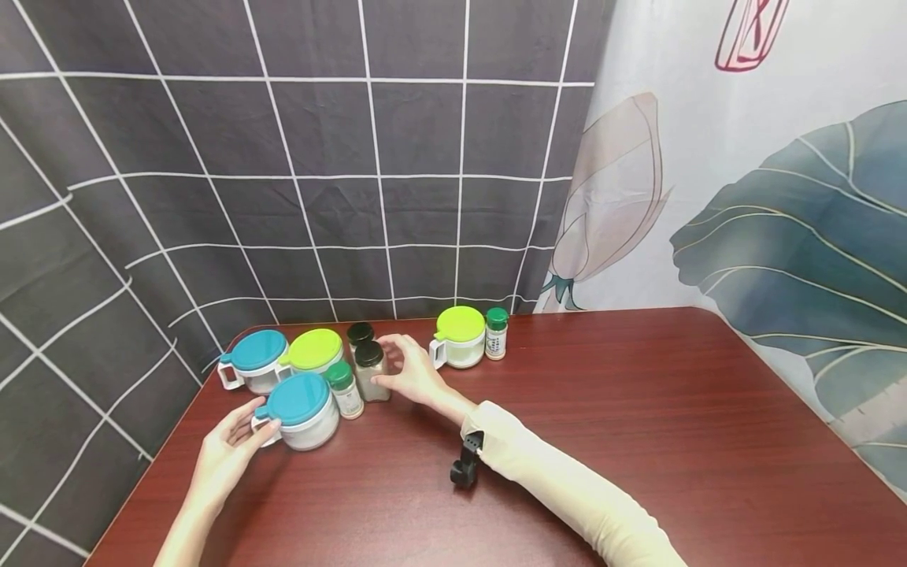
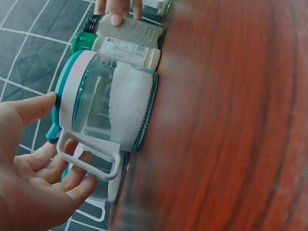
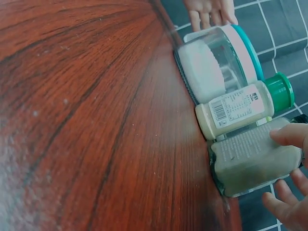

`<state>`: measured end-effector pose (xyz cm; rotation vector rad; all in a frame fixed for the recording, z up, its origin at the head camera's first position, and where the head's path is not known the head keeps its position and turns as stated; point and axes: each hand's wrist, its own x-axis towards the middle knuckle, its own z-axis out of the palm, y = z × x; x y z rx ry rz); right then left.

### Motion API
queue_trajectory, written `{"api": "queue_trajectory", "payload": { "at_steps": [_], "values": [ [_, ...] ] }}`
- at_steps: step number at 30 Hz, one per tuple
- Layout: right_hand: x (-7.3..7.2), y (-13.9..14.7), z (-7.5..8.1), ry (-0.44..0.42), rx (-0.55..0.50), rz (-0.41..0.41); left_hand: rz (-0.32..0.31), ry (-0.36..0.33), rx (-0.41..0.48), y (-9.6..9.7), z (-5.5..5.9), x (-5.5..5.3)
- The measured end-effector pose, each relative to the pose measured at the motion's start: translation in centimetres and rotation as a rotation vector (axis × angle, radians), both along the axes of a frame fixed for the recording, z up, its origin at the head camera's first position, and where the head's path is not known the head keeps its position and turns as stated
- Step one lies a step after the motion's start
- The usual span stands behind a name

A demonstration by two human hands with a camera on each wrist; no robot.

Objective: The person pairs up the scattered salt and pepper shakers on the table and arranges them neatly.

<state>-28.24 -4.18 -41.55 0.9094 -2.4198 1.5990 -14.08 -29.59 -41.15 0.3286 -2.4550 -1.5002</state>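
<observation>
Blue-lid jar, front (image 1: 300, 409): upright on table (image 1: 567, 441), just R of L fingertips; white fill (image 2: 129, 103) inside, part full.
L hand (image 1: 228, 447): fingers curled loosely at jar's handle (image 2: 89, 167), holding it; one fingertip at lid edge.
Black-lid bottle, front (image 1: 370, 374): upright, betw. R thumb & fingers; base on table.
R hand (image 1: 414, 376): gripping that btl, thumb on near side, other fingers round far side.
Black-lid bottle, rear (image 1: 360, 332): just beyond R grip, close behind its twin.
Green-cap shaker, L (image 1: 346, 391): betw. the hands, just L of R thumb; barcode label showing.
Lime-lid jar, L (image 1: 313, 349): beyond L fingers, behind front blue one.
Blue-lid jar, rear (image 1: 259, 352): straight beyond L fingertips.
Lime-lid jar, R (image 1: 462, 337): R of R fingers, apart; handle twd them.
Green-cap shaker, R (image 1: 496, 335): next to it, farther R of same fingers.
Cream sleeve (image 1: 560, 480): R forearm, back from fingers; blk wrist cam (image 1: 464, 466) on it.
Grid cloth (image 1: 418, 134): dk grey, wh lines, beyond all fingers.
</observation>
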Motion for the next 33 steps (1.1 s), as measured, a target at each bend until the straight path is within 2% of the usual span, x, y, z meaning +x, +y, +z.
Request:
{"api": "queue_trajectory", "payload": {
  "at_steps": [9,14,18,26,33],
  "values": [
    [0.2,0.0,0.0,-0.006,0.062,-0.049,0.021,-0.055,-0.015,-0.4,-0.4,0.3],
    [0.2,-0.1,0.0,-0.053,0.080,-0.036,0.061,-0.085,0.010,-0.7,-0.8,0.3],
    [0.1,-0.1,-0.2,-0.051,0.091,-0.028,0.073,-0.124,0.019,-0.7,-0.9,0.4],
    [0.0,-0.2,-0.4,-0.080,0.081,-0.002,0.034,-0.068,0.097,-0.6,-1.2,0.6],
    [0.2,-0.3,-0.4,-0.073,0.066,0.002,0.067,-0.085,0.050,-0.4,-1.0,0.8]
  ]
}}
